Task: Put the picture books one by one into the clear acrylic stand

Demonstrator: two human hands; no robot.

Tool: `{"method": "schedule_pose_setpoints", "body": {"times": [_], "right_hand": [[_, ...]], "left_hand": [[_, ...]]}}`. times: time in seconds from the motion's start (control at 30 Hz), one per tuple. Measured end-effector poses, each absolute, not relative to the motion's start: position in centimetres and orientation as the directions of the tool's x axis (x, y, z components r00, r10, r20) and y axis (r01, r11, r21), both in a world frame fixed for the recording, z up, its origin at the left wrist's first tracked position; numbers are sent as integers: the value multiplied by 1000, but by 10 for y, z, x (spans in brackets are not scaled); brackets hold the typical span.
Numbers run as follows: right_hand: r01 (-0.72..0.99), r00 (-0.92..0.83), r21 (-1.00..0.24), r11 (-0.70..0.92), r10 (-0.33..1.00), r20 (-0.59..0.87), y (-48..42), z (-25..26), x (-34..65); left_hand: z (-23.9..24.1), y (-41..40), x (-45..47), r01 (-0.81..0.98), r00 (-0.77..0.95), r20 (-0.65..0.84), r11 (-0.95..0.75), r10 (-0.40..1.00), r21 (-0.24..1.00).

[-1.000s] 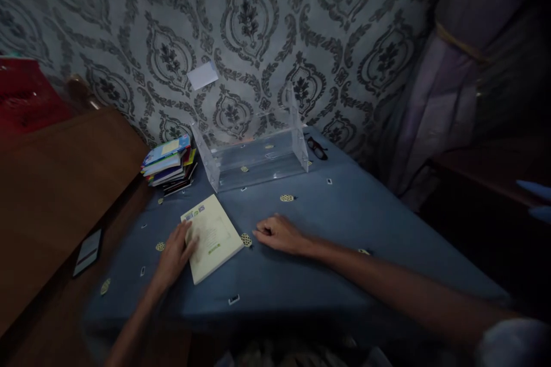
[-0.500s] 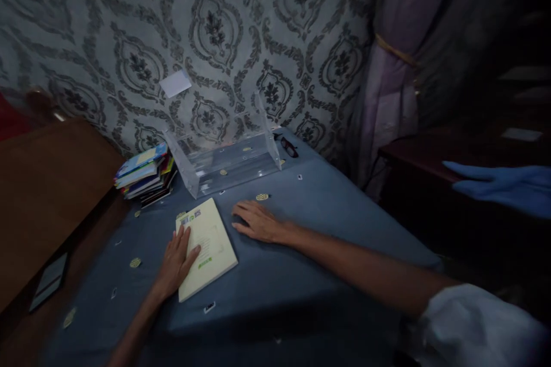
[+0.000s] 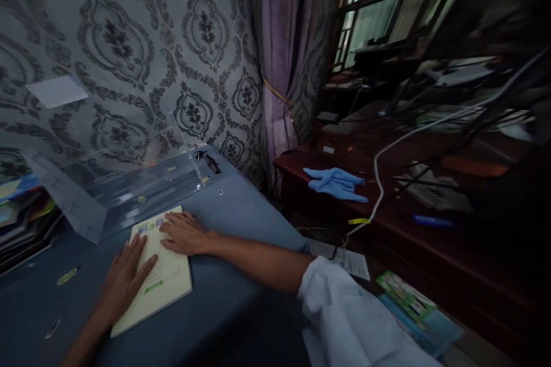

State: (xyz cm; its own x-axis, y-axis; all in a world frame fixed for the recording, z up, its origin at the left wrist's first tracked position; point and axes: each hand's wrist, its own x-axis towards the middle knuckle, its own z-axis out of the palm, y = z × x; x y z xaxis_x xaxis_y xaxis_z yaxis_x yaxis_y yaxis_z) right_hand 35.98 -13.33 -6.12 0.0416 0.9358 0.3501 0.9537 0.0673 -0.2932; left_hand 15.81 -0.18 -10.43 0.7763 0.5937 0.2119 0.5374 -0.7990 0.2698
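A pale cream book [image 3: 166,284] lies flat on the blue tablecloth [image 3: 232,304]. My left hand [image 3: 125,275] rests on its left part, palm down with fingers stretched out. My right hand [image 3: 183,232] lies flat across the book's upper right corner, fingers extended. Neither hand grips anything. Just behind the book stands a clear acrylic rack [image 3: 116,192], with nothing in it.
A stack of colourful books [image 3: 19,215] sits at the far left edge. Dark eyeglasses [image 3: 210,161] lie by the patterned wall. To the right stands a dark wooden desk [image 3: 413,223] with a blue glove [image 3: 336,182], a white cable [image 3: 379,183] and clutter. Papers lie on the floor.
The view has swung to the right, bringing the desk and window into sight. My right hand moved left from the tablecloth onto the book. My left hand stays on the book.
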Motion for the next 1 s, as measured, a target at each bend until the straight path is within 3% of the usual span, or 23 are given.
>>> {"method": "schedule_pose_setpoints", "body": {"times": [0.27,0.5,0.8,1.0], "right_hand": [[942,54,-327,72,931,361,-127,-71,366],[930,45,-355,90,934,355,-125,-72,366],[936,147,-350,-37,945,291,-132,-60,365],[908,165,-419,-30,943,290,-127,-65,369]], "left_hand": [[-104,0,156,491,741,318,-801,591,343],[-99,-6,158,491,727,351,-804,590,335],[-88,-15,160,527,713,315,-775,626,348],[-74,-28,164,529,728,257,-759,636,380]]}}
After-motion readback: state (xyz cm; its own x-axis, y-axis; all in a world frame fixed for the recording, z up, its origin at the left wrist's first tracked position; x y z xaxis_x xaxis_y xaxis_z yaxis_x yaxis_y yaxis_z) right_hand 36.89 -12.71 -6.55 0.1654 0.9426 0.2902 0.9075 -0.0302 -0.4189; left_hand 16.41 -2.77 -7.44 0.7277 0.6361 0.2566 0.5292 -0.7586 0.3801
